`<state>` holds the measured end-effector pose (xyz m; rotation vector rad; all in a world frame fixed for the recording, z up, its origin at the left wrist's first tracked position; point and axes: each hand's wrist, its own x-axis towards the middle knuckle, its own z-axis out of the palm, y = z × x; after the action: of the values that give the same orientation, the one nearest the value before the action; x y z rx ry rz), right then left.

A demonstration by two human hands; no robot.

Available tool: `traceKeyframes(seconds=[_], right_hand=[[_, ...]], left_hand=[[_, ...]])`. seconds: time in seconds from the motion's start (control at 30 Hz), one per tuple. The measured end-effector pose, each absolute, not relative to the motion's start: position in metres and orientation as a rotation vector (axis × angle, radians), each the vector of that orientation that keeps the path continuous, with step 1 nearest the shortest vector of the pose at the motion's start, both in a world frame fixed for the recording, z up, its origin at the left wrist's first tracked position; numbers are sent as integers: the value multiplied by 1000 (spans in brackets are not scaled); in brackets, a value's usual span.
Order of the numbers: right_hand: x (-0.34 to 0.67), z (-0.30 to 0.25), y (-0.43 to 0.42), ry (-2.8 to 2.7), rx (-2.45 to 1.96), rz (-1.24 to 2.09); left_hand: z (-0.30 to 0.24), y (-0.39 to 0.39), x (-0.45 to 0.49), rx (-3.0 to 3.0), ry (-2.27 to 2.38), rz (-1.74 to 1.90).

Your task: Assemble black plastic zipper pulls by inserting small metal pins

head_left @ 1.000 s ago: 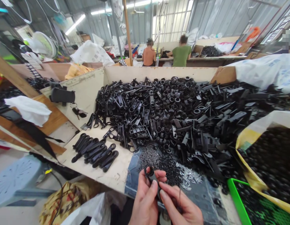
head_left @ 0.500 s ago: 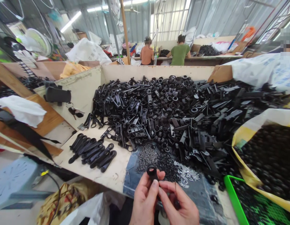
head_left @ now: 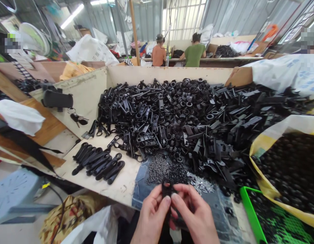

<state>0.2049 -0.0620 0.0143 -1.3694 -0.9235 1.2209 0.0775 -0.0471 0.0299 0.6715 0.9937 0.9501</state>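
My left hand point(head_left: 153, 211) is closed around a black plastic part with a ring-shaped end point(head_left: 167, 185), its thumb pressed along the near face. The ring points up and away from me. Against the part's right side, my right hand point(head_left: 195, 213) is closed too, thumb and fingertips pinching it; anything smaller in those fingers is hidden. Just beyond the hands, on a blue cloth point(head_left: 140, 188), lie small grey metal pieces point(head_left: 158, 169), small black pieces point(head_left: 178, 173) and silvery pins point(head_left: 201, 183). Several similar long black ring-ended parts point(head_left: 98, 162) lie in a row to the left.
A large heap of black plastic parts point(head_left: 157, 118) fills the bench's back. At right stand a yellow-edged sack point(head_left: 286, 169) of round black pieces and a green tray point(head_left: 250, 213). Keys point(head_left: 78, 118) lie at left, near a blue stool point(head_left: 15, 193). Two people point(head_left: 195, 51) sit in the background.
My right hand has shifted up and its fingers have closed in on the ring-ended part. The part is turned more upright, and the view has tilted slightly.
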Motion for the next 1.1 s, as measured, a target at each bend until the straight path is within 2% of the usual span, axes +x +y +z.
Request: traceKeyframes(seconds=[0.13,0.27,0.53,0.67,0.9,0.97,1.1], right_hand=[[209,30,-48,-867,-1197,1697],[206,28,-42,-893,-1185,1753],[206,28,-42,-921,-1094,1820],[201,25,-42,-932,-1119,1746],[184,11,-35,-1226,-1185,1483],[190,11,-27,-1306,-1187,1344],[211,18,-5,-1301,-1318,1185]], left_hand=[[28,-56,64,732,953,812],[29,-61,54,724,881,799],[36,-56,55,985,1098,817],[33,-57,57,1105,1197,805],[19,-52,42,966,1196,979],[22,-36,10,1097,1365,1078],[32,4,-75,1711,2079,1127]])
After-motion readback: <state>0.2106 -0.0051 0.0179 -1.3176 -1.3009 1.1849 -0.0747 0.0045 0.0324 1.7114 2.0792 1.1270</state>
